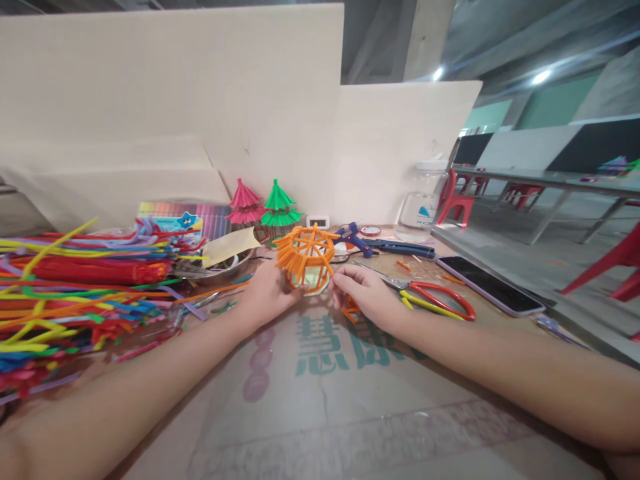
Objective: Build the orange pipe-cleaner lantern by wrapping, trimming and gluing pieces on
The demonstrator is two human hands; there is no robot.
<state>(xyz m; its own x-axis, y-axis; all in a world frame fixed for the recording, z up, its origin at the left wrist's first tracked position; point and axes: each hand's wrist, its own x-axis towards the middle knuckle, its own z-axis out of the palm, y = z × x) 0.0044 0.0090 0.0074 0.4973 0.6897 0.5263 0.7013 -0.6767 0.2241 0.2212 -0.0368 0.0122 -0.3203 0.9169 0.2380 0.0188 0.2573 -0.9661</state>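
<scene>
A small orange pavilion of pipe cleaners (306,248) stands in the middle, with a spoked ring roof, thin posts and a pale base. Orange strips fringe the left side of its roof; the right side shows bare ring and spokes. My left hand (270,293) grips its left side, thumb at the base and fingers partly hidden behind. On the right, my right hand (363,293) is closed in a pinch beside the posts; what its fingertips hold is too small to make out. Short orange pipe-cleaner pieces (351,311) lie under that hand.
Bundles of colored pipe cleaners (100,270) cover the left. Behind stand red (245,203) and green (279,205) pipe-cleaner roofs and a marker set (183,217). To the right are a blue glue gun (354,239), scissors (440,299), a phone (487,285) and a clear bottle (421,203).
</scene>
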